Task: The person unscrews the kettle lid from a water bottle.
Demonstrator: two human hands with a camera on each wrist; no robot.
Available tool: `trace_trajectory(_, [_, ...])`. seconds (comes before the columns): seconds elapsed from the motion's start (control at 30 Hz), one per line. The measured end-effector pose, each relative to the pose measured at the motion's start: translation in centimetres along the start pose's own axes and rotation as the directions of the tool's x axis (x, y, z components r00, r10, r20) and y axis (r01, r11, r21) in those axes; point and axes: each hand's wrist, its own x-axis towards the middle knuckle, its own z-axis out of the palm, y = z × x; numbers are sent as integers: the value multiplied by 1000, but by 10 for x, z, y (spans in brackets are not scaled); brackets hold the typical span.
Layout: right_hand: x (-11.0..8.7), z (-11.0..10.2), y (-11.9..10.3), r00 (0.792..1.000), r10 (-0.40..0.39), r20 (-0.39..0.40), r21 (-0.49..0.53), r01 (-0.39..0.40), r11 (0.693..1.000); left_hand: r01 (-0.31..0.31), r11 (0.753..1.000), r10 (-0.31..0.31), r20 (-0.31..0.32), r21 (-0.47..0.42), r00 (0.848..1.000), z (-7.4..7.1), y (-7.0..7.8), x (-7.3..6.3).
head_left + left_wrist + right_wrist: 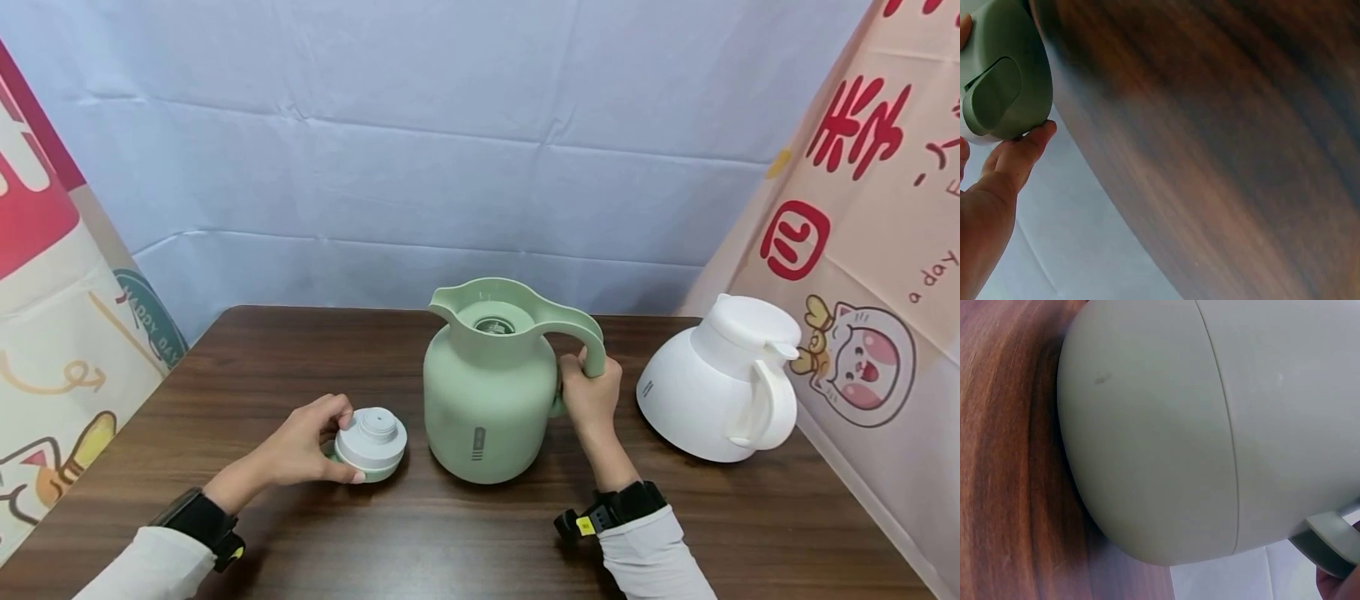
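Note:
A green thermos jug [486, 400] stands upright on the table, its mouth uncovered and showing a threaded neck. My right hand [592, 392] grips the jug's handle on the right side. In the right wrist view the jug's body [1147, 437] fills most of the picture, and only a bit of the hand [1340, 584] shows by the handle. To the left of the jug is its lid [372, 442], white part up and green part below. My left hand [307, 442] holds this lid between thumb and fingers. The left wrist view shows the lid's green side [1032, 81] with a tab.
A white thermos jug [712, 392] with its lid on stands at the right, handle toward the front right. The brown wooden table [420, 550] ends at the back before a pale cloth backdrop [420, 167]. Printed cloths hang on both sides.

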Motion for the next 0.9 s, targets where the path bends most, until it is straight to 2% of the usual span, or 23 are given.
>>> trace_trajectory(0.2, [0,0,0,1000,-12,5,-4,12,1000,4,999,-4,4,44,1000,3,1,1])
trace_trajectory(0.33, [0,1,1,1000,-25,10,-8,26,1000,62,997,-64,46,44,997,3,1,1])
trace_trajectory(0.47, [0,1,2,1000,-22,14,1,22,1000,115,987,-124,86,111,988,4,1,2])
trace_trajectory(0.67, [-1,1,2,1000,-11,-19,-7,11,1000,105,972,-128,97,212,987,5,2,5])
trace_trajectory(0.9, [-1,2,3,999,-29,-39,-22,28,999,117,963,-143,89,244,986,6,2,7])
